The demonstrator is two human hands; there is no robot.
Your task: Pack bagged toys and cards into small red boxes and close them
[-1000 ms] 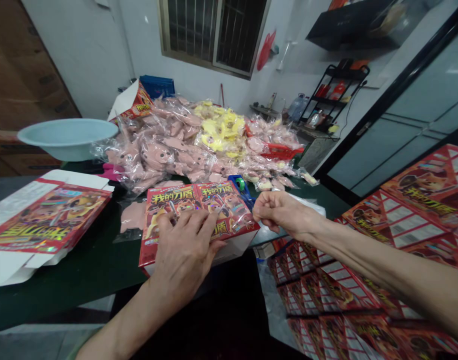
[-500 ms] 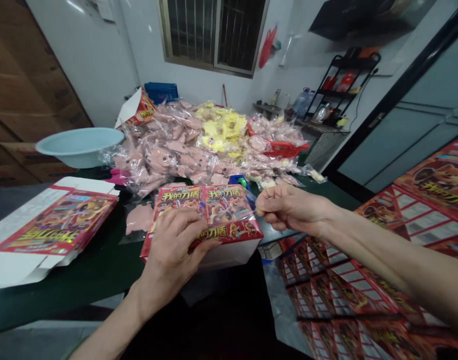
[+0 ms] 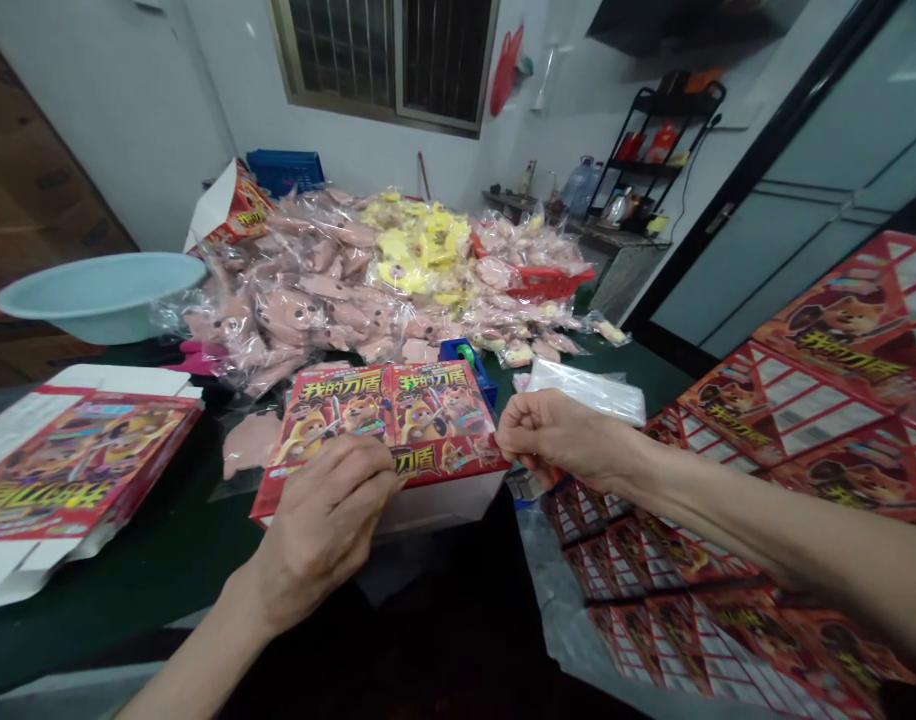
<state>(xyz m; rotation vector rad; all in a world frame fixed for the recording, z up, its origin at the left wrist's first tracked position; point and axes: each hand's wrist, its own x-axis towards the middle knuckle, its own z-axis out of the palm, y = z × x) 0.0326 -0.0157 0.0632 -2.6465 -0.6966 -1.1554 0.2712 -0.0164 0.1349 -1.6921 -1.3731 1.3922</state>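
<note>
A red printed box (image 3: 435, 412) with cartoon animals and large Chinese lettering stands on the table in front of me, its white side facing me. My left hand (image 3: 330, 525) is at the box's front edge, fingers bent and pressed together; what they hold, if anything, is hidden. At the right front corner, my right hand (image 3: 537, 435) pinches what looks like the end of a clear tape strip, hard to see now. Behind the box's right side is a blue tape dispenser (image 3: 486, 378) with a green-cored roll. A bagged pink piece (image 3: 249, 445) lies left of the box.
Bagged pink pieces (image 3: 293, 310) and yellow pieces (image 3: 420, 245) are heaped behind, beside a red basket (image 3: 555, 282). Flattened red cartons (image 3: 83, 450) and a pale blue basin (image 3: 105, 290) are left. Clear bags (image 3: 589, 390) lie right, above stacked printed boxes (image 3: 750, 410).
My left hand has gone from lying spread on the box top to bent fingers at its front edge. My right hand has come down to the right corner. The view has shifted right.
</note>
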